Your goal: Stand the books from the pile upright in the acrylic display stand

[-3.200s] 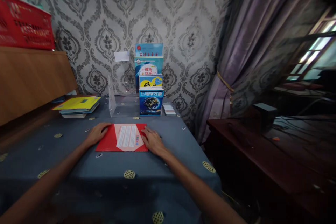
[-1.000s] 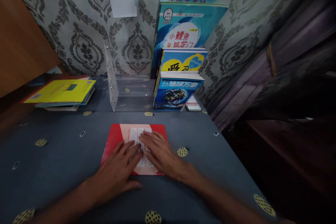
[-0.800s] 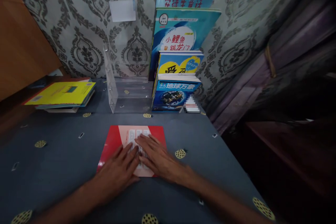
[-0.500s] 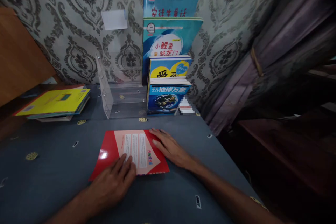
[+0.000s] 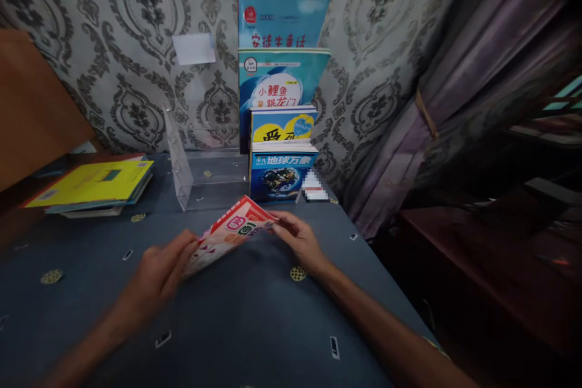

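A thin red and pink book (image 5: 231,227) is held tilted above the table, with colourful characters on its cover. My left hand (image 5: 168,260) grips its left edge, fingers closed on it. At the opposite corner, my right hand (image 5: 297,239) pinches the book between thumb and fingers. Just beyond it stands a clear acrylic book rack (image 5: 178,160). In the rack's right part several books stand upright in tiers, the front one a blue book with a globe (image 5: 279,179) and the tallest a blue book (image 5: 286,21) at the back.
To the left, a yellow book (image 5: 100,182) tops a small stack on the dark patterned tablecloth (image 5: 254,327). An orange-brown panel (image 5: 36,109) rises at the far left. Patterned wallpaper backs the table. A tied purple curtain (image 5: 409,139) hangs right, past the table's edge.
The red book was lying flat under both hands. Now it is lifted off the table, turned and tilted, showing a different cover side, with both hands closed on its edges.
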`<action>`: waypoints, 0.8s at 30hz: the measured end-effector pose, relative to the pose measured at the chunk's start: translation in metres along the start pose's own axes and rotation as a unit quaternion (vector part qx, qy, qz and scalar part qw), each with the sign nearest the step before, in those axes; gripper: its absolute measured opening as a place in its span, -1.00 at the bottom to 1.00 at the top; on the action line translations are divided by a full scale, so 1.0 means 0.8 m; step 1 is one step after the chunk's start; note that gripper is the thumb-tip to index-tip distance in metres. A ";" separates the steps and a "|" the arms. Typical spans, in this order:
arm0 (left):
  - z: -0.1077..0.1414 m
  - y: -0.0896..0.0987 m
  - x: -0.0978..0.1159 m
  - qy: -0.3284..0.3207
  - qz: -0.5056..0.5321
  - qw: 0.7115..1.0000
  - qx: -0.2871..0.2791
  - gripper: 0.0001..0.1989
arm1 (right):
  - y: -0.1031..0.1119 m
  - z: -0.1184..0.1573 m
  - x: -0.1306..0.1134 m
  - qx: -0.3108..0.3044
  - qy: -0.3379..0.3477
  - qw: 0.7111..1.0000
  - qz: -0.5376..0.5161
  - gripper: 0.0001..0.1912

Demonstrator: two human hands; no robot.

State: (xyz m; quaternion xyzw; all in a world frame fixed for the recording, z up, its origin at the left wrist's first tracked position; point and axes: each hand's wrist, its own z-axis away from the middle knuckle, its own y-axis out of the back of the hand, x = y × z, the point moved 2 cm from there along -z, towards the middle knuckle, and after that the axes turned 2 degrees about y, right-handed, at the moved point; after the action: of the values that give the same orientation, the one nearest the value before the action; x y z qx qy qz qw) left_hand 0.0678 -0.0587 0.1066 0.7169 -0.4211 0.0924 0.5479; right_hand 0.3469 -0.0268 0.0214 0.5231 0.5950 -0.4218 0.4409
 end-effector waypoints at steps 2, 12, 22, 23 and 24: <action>-0.008 0.010 0.015 0.035 0.042 0.998 0.011 -0.65 | -0.009 -0.004 -0.007 0.021 0.000 0.998 -0.064 -0.51; 0.007 -0.046 -0.019 0.346 0.391 0.852 -0.023 -0.44 | -0.032 0.022 -0.037 -0.059 -0.120 0.985 -0.105 -0.51; 0.000 -0.039 -0.078 0.113 -0.131 0.976 -0.132 -0.69 | -0.011 0.018 0.000 -0.095 -0.175 0.926 0.321 -0.65; -0.006 -0.043 -0.078 0.087 -0.130 0.980 -0.121 -0.70 | -0.013 0.016 -0.008 -0.076 -0.150 0.901 0.399 -0.69; -0.011 -0.048 -0.079 0.059 -0.118 0.985 -0.108 -0.70 | -0.019 0.015 -0.017 -0.059 -0.121 0.875 0.465 -0.73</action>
State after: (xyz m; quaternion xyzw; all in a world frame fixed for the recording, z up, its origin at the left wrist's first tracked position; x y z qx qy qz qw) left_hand 0.0582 -0.0178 0.0451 0.6910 -0.3078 0.0234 0.6536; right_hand 0.3339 -0.0431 0.0320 0.6575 0.2481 -0.1925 0.6849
